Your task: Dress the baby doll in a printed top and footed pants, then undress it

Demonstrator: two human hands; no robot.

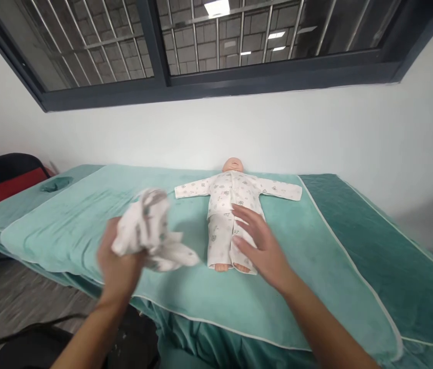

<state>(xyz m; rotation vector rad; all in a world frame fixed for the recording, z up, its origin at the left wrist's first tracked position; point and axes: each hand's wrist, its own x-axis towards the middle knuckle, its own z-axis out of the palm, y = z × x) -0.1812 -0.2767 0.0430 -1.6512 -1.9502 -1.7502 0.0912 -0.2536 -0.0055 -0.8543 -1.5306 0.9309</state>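
Observation:
My left hand [120,256] is closed around a crumpled white printed cloth [149,228], held up over the bed's left half; motion blurs both a little. Fingers apart and holding nothing, my right hand [260,246] hovers in front of a baby doll's legs. The doll [233,164] lies on its back, head toward the wall. It wears a white patterned top [224,192] with both sleeves stretched out sideways, and matching trousers [219,241]. Its feet [222,267] stick out at the trouser hems. Part of the right trouser leg is hidden behind my right hand.
A light green blanket [316,287] with pale edging covers the bed, over a darker green cover [385,256]. Behind stands a white wall [143,138] below a barred window [216,46]. At the far left is a black and red chair [8,179].

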